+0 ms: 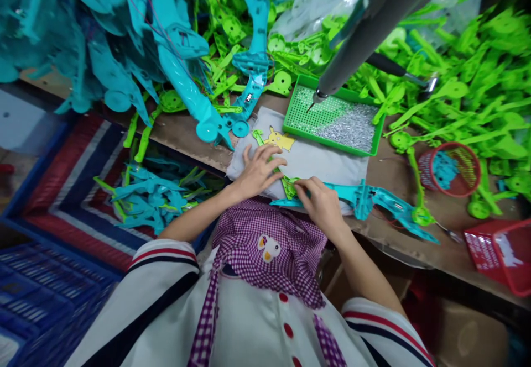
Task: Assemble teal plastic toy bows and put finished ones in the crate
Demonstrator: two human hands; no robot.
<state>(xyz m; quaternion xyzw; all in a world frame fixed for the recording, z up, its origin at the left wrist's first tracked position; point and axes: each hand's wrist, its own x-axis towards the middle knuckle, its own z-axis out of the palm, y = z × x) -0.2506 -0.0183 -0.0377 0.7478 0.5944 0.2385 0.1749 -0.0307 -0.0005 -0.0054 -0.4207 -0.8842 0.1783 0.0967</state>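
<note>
My left hand (258, 172) lies flat, fingers spread, on a grey cloth (315, 160) spread over the tabletop (440, 229); its fingertips press down on a green plastic part (289, 185) that runs under them toward my right hand (319, 201). My right hand is pinched with thumb and fingers on the near end of that green part, just where it meets a long teal plastic piece (373, 201) that lies across the cloth's front edge and reaches off to the right. The two hands are close together but not touching.

The cloth carries a yellow cartoon figure (281, 138) printed near its far edge; I can read no words on it. Beyond the cloth stands a green perforated tray (298, 126) holding small silvery screws (352, 129), and the tip of a grey hanging screwdriver (360, 35) points down over it. To the right sits a round red basket (454, 169) with a teal piece inside, and a red square basket (498, 251) at the table's edge.

Heaps of green plastic parts (468, 63) fill the back right of the tabletop; teal plastic parts (182, 41) pile up at the back left, some with thin wires. More teal and green pieces (149, 195) lie below the table edge to my left. No label or brand is legible anywhere.
</note>
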